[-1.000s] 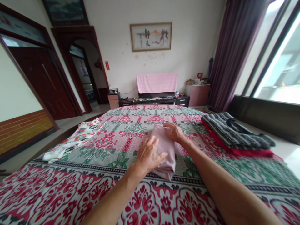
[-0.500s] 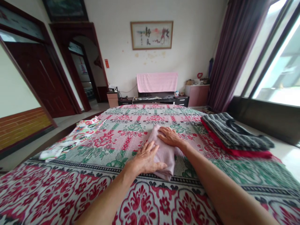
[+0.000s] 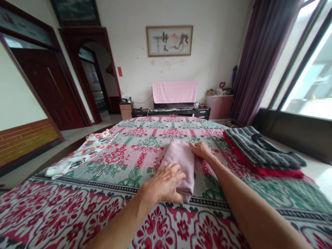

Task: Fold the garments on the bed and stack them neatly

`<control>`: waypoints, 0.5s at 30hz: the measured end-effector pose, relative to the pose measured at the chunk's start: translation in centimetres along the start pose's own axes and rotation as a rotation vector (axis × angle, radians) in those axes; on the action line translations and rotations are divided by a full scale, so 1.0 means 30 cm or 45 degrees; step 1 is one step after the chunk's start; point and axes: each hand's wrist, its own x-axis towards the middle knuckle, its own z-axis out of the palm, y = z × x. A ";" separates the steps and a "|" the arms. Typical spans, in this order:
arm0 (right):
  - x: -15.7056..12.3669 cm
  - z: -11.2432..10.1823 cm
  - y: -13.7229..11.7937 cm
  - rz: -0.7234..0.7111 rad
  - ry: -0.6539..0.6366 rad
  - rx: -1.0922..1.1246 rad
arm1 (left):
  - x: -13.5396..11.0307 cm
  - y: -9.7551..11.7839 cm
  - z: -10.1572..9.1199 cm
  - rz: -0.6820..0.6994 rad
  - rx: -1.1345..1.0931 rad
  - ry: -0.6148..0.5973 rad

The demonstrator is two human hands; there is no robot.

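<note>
A folded pale pink cloth (image 3: 181, 155) lies lengthwise on the patterned bedspread (image 3: 145, 141), straight ahead of me. My left hand (image 3: 166, 181) rests over its near left part, fingers bent and the thumb held apart near the close end. At the far right corner of the cloth, my right hand (image 3: 202, 150) has its fingers bent around the edge, and they look closed on it. The fingertips' undersides are hidden.
On the right lies a stack of folded clothes (image 3: 259, 147), black-and-white knit over red. A colourful printed white garment (image 3: 83, 154) is spread at the left edge. Beyond the bed stands a low black cabinet (image 3: 171, 112) with a pink towel (image 3: 175, 91) above it.
My right hand has moved from flat on top of the cloth to its far right corner. My left hand has shifted slightly nearer me, and its fingers have bent.
</note>
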 end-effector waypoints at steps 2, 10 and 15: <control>0.001 0.006 -0.009 -0.009 -0.006 -0.032 | 0.000 0.025 0.002 -0.007 0.058 -0.010; -0.010 0.007 -0.050 -0.014 0.015 -0.001 | 0.019 0.052 0.017 0.007 0.247 -0.004; 0.000 0.015 -0.054 -0.045 0.100 0.090 | 0.024 0.013 -0.003 -0.011 0.081 0.079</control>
